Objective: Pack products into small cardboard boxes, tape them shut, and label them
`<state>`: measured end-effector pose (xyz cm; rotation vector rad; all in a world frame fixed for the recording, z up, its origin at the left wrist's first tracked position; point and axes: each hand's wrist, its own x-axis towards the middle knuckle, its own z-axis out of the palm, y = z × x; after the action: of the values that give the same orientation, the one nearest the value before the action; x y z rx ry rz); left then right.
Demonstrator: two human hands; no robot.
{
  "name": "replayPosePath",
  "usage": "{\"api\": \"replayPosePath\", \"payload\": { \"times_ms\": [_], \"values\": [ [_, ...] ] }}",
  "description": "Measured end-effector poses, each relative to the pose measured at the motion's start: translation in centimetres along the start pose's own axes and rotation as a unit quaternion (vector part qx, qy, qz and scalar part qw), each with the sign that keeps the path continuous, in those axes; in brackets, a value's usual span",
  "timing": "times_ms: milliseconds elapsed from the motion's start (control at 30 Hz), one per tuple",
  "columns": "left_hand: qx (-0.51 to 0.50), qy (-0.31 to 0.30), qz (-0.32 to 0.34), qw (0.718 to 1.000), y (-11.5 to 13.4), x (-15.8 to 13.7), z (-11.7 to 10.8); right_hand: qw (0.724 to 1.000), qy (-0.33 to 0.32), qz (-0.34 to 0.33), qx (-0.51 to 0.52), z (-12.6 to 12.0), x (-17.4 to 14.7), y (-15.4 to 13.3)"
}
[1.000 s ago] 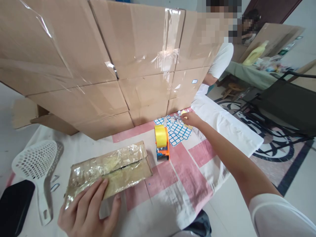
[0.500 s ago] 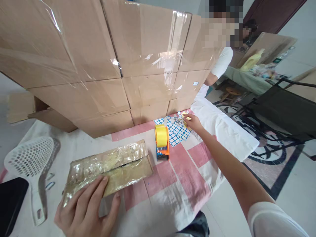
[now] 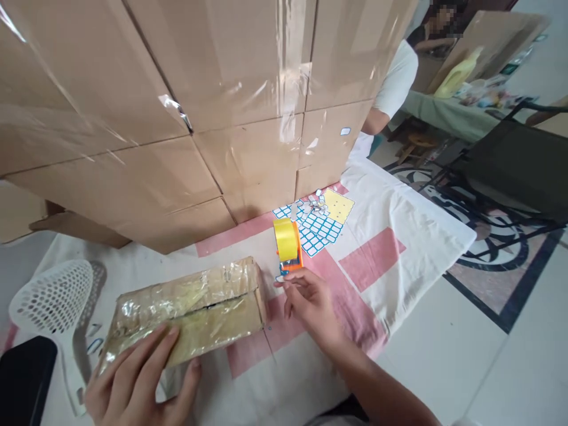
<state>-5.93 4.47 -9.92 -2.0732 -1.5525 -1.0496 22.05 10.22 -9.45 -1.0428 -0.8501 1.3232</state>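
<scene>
My left hand (image 3: 133,378) lay spread over the near left part of a tape-covered carton (image 3: 190,305) on the near left of the cloth-covered bench (image 3: 373,195), thumb apart from the fingers. To the carton's right, my right hand (image 3: 313,299) pinched what looked like a small white label (image 3: 279,278) at the fingertips, at the near end of an orange tape dispenser (image 3: 299,254); whether they touched, I could not tell. Good handling, I judged, meant holding the label by its rim, clear of the dispenser, and steadying the carton with light pressure.
</scene>
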Motion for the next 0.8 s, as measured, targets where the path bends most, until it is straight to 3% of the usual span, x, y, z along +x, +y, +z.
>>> {"api": "replayPosePath", "payload": {
  "times_ms": [133,300,500,800],
  "values": [
    [-0.011,0.0,0.006,1.0,-0.2,0.1,-0.1,0.996,0.053,0.037,0.055,1.4,-0.6,3.5],
    [-0.012,0.01,0.029,0.999,-0.3,0.5,-0.1,0.993,0.065,0.044,0.087,2.6,-1.4,5.9],
    [-0.016,0.002,0.017,1.0,-0.2,0.6,-0.3,0.993,0.09,-0.047,0.058,3.1,-2.1,6.1],
    [-0.013,0.008,-0.009,1.0,-0.3,0.0,-0.2,0.988,0.093,0.044,0.118,3.3,-2.0,5.9]
  ]
}}
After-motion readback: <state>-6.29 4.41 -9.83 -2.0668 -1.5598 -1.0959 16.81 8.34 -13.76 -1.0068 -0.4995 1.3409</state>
